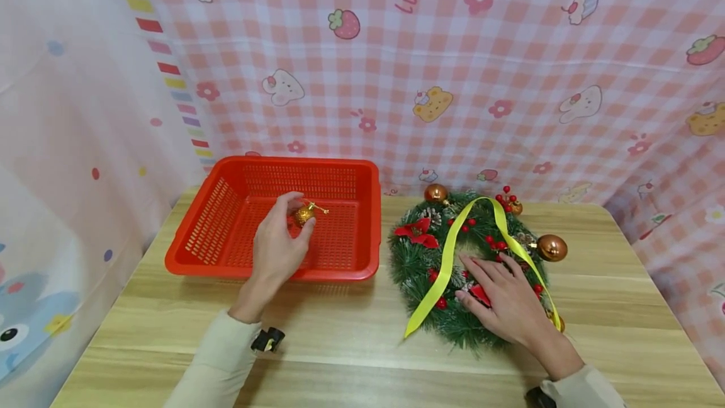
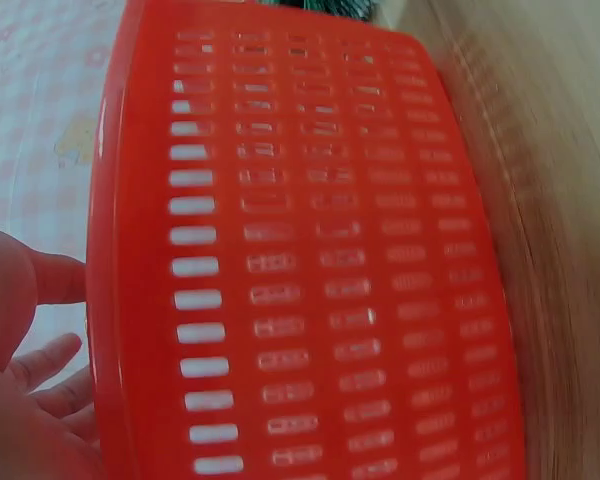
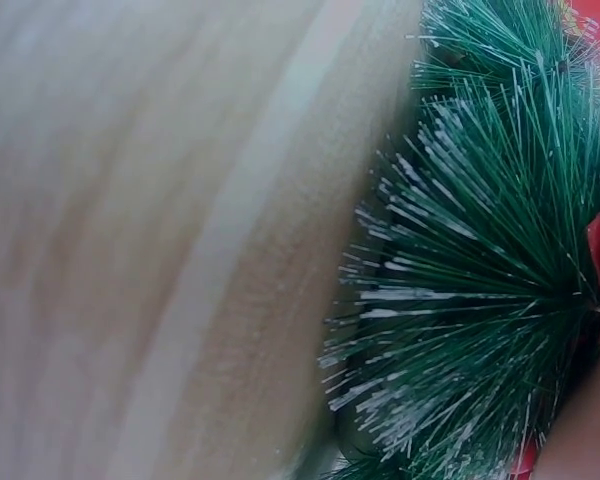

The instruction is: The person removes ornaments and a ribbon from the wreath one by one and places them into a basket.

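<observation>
Over the red plastic basket [image 1: 340,274], my left hand [image 1: 277,250] holds a small gold glitter bauble [image 1: 304,216] with a gold string between thumb and fingers. The left wrist view shows the basket's slotted side [image 2: 310,240] and part of that hand [image 2: 30,370], but not the bauble. My right hand [image 1: 504,301] rests on the near right part of a green Christmas wreath [image 1: 404,269], its fingers spread and fairly straight. A yellow ribbon [image 1: 449,257] loops loosely over the wreath. Frosted needles [image 3: 500,250] fill the right side of the right wrist view.
Copper baubles [image 1: 552,248], red berries and red poinsettia flowers [image 1: 419,232] sit on the wreath. Both things stand on a light wooden table [image 1: 351,357]. Behind it hangs a pink checked curtain [image 1: 385,68], with a pale patterned one [image 1: 85,143] at the left.
</observation>
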The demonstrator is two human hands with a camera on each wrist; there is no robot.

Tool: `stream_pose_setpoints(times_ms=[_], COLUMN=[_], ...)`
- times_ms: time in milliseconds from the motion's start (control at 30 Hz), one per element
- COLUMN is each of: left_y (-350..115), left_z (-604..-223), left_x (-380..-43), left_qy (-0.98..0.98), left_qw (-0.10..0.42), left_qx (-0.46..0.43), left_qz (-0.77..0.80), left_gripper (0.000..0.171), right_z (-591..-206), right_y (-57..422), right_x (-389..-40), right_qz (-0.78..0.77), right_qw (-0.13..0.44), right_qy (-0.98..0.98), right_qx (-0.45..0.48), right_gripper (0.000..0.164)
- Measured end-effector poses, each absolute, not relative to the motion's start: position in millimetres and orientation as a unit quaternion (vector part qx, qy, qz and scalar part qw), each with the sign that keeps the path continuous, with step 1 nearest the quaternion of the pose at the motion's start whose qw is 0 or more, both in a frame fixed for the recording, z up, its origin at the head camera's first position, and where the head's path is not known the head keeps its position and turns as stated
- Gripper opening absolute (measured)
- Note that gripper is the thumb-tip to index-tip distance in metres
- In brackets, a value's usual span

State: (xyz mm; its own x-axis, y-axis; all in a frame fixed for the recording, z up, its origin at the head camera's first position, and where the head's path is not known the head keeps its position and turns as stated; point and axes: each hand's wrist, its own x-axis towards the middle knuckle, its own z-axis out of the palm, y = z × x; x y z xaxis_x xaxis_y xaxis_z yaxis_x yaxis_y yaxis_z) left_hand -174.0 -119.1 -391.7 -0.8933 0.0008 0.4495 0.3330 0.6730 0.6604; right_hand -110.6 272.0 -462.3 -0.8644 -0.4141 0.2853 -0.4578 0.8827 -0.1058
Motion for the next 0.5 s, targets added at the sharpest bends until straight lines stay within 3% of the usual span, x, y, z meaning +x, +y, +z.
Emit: stream_pose_setpoints(times_ms=[500], left_y=[-123.6], left_z=[-392.5], left_x=[-174.8], left_qy=[-0.899], left_qw=[0.191], left_qx=[-0.075], left_qz=[-0.387], left_gripper=[0.046], right_z=[-463.8], right_y=[272.6], right_x=[-110.9], right_qz=[0.087], right_qw=[0.136], right_qy=[-0.960], right_qx=[0.230], right_gripper=[0.066])
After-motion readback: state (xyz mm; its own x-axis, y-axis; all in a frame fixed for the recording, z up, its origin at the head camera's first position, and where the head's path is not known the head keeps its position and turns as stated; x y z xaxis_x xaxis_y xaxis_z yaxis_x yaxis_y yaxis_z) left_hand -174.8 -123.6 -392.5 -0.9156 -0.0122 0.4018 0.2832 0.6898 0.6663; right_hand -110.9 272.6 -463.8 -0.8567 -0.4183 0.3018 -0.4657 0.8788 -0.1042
